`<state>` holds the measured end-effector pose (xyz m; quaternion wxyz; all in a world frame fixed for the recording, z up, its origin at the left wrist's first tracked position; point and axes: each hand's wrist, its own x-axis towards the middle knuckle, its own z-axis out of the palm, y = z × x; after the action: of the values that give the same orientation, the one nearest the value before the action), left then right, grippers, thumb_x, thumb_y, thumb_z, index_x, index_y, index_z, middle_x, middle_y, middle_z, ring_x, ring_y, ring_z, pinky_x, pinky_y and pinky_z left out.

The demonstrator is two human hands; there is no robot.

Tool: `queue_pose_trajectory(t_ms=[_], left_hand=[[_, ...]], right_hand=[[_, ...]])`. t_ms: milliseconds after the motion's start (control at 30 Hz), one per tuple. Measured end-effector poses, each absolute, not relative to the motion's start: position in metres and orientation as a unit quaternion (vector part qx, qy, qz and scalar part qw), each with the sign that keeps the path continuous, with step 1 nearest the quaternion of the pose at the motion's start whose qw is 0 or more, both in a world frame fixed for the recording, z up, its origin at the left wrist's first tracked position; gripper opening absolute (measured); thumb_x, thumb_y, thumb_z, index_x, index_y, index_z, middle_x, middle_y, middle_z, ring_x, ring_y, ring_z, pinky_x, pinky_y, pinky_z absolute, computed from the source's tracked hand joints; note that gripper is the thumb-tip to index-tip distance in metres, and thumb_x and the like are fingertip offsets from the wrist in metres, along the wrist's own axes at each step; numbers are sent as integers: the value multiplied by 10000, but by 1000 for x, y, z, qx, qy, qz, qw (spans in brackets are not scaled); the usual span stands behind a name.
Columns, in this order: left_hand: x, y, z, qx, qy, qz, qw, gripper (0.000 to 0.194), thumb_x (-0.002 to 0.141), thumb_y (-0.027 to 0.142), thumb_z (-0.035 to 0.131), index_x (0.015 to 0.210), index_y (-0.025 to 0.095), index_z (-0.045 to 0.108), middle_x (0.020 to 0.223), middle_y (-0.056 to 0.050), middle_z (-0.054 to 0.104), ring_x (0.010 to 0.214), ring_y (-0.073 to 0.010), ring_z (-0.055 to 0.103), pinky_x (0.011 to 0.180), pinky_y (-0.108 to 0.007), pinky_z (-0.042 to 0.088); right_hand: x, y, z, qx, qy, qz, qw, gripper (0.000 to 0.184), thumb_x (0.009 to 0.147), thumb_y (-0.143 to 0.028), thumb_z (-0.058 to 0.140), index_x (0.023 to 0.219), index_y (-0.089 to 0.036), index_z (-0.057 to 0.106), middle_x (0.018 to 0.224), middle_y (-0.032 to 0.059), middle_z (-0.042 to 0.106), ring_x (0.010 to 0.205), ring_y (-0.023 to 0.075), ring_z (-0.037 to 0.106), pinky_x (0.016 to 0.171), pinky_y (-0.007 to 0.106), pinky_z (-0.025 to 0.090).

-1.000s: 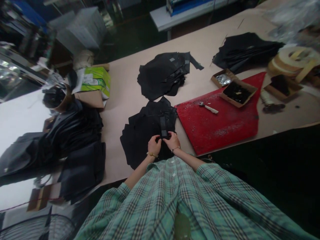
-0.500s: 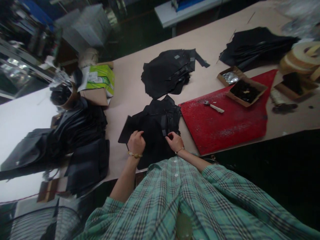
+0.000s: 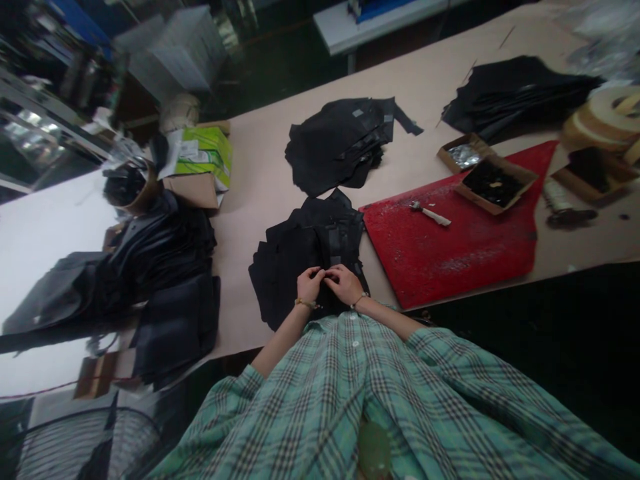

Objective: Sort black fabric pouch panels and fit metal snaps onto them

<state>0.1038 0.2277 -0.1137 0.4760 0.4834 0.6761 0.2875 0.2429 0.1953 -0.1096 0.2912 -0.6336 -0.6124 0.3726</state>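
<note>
A pile of black fabric pieces [image 3: 285, 267] lies fanned out on the table in front of my body. Over its near right part my two hands meet, fingertips almost touching. Thumb and fingers of my left hand [image 3: 309, 287] are pinched on the edge of a black piece. My right hand [image 3: 345, 285] is pinched beside it, closed on the same dark piece. Small grey patches show on the pieces just above my fingers. The lower part of the held piece is hidden by my hands and shirt.
Right of the pile lies a red board [image 3: 465, 247] with a white-handled tool [image 3: 430, 213] and a box of small black parts [image 3: 495, 183]. Another black pile [image 3: 335, 143] is farther back. Stacked black pieces [image 3: 175, 320] and a green box [image 3: 205, 157] stand left.
My left hand has moved right, from the pile's left side to beside my right hand. The black flap it held up at the left has folded over and no longer sticks out.
</note>
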Motion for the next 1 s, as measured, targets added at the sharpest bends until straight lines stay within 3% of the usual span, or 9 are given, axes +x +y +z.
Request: queue_pose_trajectory(t_ms=[133,233,400,600,800,1000], left_hand=[[101,224,-115,498,717,281,397,258,841,234,597,1077,153,661,960,-66,733,891,-170,683,875,-306,523],[94,221,-110,536,717,287,340,340,874,212,546,1212,205,580,929,-26,725,835,-155,684,832,-289,524],[95,219,-107,634,652,268,318,211,898,190,488,960,215,688,989,-25,733,943,-166,676,920,-297,500],[93,223,-107,619,677,279,283,259,888,203,496,1027,194,714,1040,-59,739,976,-192,680,936,-318,500],[27,248,-87,557,767,234,216,266,853,196,508,995,218,732,981,-53,741,935,-216,677,915,-346,499],[3,257,-56,573,774,244,117,378,864,144,464,1174,191,676,1122,-100,695,1048,-244,637,965,-378,472]], right_hand=[[247,195,-110,-648,-612,351,287,194,871,-280,623,1012,-219,742,1271,85,597,1096,214,628,968,351,498],[250,194,-112,-658,-601,348,293,211,872,-265,608,1033,-203,730,1265,92,615,1121,223,623,1004,370,486],[253,194,-120,-668,-589,333,310,304,854,-247,606,1135,-165,687,1232,120,641,1123,241,624,1003,389,493],[258,197,-133,-713,-494,361,343,264,828,-230,599,1062,-169,706,1097,98,710,998,211,672,936,376,529],[263,199,-140,-716,-456,388,360,266,797,-244,611,1031,-178,718,1029,77,735,899,196,687,895,372,542],[263,199,-138,-711,-445,396,374,302,793,-245,590,1067,-175,696,996,70,734,872,195,680,874,368,543]])
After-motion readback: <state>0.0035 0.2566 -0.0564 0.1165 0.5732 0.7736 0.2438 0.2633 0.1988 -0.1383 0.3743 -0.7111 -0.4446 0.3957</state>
